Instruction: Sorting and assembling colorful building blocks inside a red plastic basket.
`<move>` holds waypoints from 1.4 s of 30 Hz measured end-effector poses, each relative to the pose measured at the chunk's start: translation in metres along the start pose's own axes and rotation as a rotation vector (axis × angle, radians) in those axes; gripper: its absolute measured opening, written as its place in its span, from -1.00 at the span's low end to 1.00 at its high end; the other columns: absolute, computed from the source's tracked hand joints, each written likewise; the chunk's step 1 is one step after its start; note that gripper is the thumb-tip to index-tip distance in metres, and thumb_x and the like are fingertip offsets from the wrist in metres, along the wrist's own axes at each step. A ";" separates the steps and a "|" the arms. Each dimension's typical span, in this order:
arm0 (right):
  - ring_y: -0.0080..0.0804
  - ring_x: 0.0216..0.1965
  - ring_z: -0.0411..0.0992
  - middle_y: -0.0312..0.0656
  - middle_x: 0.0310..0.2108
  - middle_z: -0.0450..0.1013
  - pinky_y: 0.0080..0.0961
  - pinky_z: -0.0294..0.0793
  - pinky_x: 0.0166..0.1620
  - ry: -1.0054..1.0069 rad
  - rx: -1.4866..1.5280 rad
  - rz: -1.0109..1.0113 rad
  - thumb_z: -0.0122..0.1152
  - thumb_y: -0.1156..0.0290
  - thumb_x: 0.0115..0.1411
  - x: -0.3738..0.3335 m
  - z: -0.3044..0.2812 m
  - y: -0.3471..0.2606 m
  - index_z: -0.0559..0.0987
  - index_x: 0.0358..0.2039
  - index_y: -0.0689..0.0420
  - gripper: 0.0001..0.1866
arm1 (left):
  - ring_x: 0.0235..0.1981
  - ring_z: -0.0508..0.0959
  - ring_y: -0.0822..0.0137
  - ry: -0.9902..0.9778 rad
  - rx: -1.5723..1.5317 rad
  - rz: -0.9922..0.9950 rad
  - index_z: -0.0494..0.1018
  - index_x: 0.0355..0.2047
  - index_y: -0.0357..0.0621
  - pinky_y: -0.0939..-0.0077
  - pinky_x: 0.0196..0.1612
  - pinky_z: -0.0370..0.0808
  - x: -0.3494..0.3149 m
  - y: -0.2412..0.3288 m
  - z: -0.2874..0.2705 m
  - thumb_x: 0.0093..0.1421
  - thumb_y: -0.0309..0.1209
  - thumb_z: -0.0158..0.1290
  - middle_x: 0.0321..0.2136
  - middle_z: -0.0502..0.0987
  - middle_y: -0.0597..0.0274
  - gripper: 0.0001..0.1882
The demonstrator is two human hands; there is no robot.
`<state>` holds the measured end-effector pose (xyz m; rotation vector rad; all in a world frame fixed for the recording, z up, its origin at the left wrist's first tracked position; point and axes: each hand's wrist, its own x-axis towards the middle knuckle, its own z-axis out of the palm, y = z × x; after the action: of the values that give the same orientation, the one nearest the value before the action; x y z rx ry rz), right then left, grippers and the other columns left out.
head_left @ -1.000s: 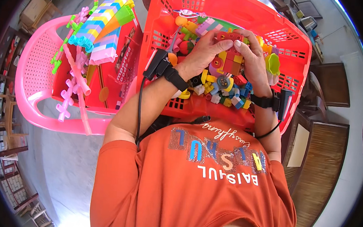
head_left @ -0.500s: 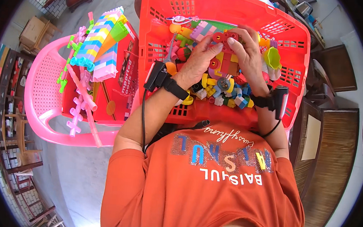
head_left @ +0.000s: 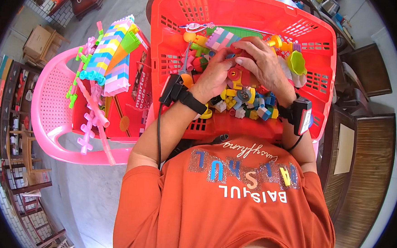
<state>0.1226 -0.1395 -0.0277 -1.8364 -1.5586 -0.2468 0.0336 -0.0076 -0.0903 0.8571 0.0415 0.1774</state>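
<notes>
The person is sitting with a red plastic basket (head_left: 322,72) on the lap, and both hands are working inside it, over a heap of small coloured building blocks (head_left: 247,106). The left hand (head_left: 215,75) is curling its fingers (head_left: 224,57) together around a small red toy piece (head_left: 234,74) in the middle of the basket, and the right hand (head_left: 265,64) is lying just beside it, with its fingers (head_left: 243,61) bending down and touching the same red piece from above; I cannot tell if they are really clamping it. Each wrist is wearing a black strap with a small device (head_left: 304,114). A green cup-shaped piece (head_left: 296,64) is resting near the right hand, by the basket wall. To the person's left, a pink plastic chair (head_left: 50,101) is carrying a red box (head_left: 132,97) and a tall tower of pastel blocks (head_left: 110,50), which is leaning over it.
</notes>
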 end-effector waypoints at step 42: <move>-0.54 -0.09 0.40 -0.20 -0.14 0.44 -0.55 0.40 -0.02 0.027 0.711 0.330 0.29 0.57 0.04 -0.009 -0.021 0.007 0.34 0.10 0.17 -0.42 | -0.04 0.44 0.39 0.018 -0.003 0.221 0.20 0.05 -0.13 0.42 -0.01 0.46 0.002 0.002 0.001 0.32 -0.31 -0.10 -0.06 0.40 0.23 -0.66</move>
<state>0.1326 -0.1599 -0.0199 -1.4623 -1.0935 0.3901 0.0353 -0.0067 -0.0880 0.8568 -0.0364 0.3923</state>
